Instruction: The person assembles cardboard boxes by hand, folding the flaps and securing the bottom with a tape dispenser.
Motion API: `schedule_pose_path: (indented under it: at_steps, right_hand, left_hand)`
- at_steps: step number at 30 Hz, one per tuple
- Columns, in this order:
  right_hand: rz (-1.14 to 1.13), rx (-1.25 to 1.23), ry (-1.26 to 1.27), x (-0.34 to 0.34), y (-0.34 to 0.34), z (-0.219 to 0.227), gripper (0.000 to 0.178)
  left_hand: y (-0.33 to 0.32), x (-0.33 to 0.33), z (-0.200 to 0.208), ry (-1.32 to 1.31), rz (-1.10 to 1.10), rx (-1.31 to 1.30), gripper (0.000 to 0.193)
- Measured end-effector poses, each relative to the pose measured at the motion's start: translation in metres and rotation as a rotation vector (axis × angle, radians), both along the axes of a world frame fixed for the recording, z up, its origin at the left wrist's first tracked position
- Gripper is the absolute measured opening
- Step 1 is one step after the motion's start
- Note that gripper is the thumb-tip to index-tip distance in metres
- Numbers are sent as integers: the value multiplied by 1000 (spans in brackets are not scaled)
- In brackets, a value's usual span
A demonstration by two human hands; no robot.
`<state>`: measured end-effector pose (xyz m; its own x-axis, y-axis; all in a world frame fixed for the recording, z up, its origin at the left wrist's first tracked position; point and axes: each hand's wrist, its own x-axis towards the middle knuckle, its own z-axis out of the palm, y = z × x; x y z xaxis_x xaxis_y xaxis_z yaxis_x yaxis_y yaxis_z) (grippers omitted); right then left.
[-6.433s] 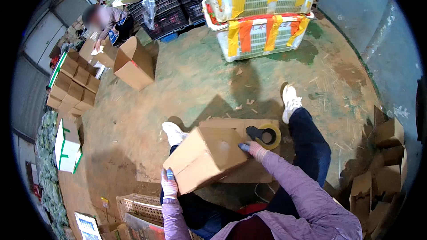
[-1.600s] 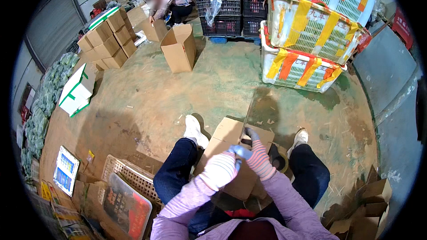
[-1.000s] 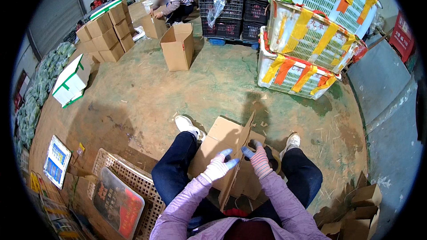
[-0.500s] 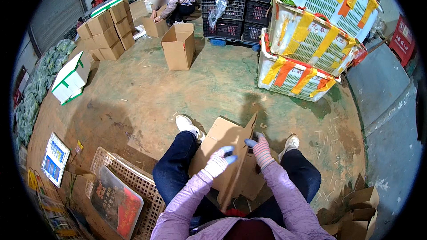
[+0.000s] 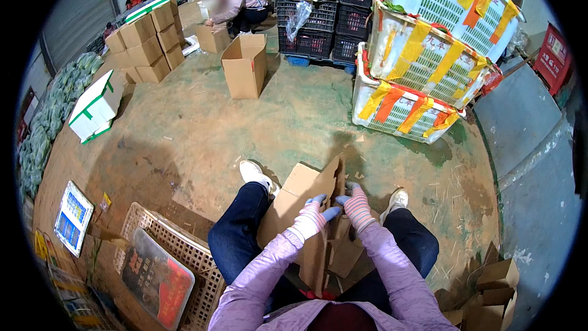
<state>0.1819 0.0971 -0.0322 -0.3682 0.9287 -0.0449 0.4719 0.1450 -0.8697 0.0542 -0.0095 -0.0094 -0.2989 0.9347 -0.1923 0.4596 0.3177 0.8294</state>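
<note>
A partly flattened brown cardboard box (image 5: 291, 199) stands tilted between my knees, its panels close together with a raised edge toward the right. My left hand (image 5: 311, 217), in a striped glove with grey-blue fingertips, closes thumb and fingers at that raised edge. On the other side of it my right hand (image 5: 356, 205), gloved alike, bends its fingers against the cardboard. The fingers' far sides are partly hidden, and so is the lower part of the box.
Beside my left leg lies a tan plastic crate (image 5: 208, 263) with a dark-and-red board (image 5: 156, 279) on it. An open carton (image 5: 244, 70) stands ahead. Taped white baskets (image 5: 404, 110) rise at the right. Folded cardboard (image 5: 497, 276) lies near right. A co-worker (image 5: 236, 1) crouches over another carton.
My left hand has moved right onto the raised cardboard edge. The upright panels have shifted slightly left, with more than one edge now showing. The co-worker has leaned lower.
</note>
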Motion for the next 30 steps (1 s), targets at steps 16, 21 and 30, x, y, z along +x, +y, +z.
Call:
schedule_pose_path:
  at_steps: [16,21,30]
  right_hand:
    - [-138,1109,-924,52,-52,149,63]
    - [-51,845,-873,70,-25,205,53]
    - [262,355,-740,46,-32,106,29]
  left_hand:
    - [-31,-19,132,881,-226,385,24]
    - [-37,-18,138,1076,-442,423,15]
    - [7,-25,107,820,-331,205,18]
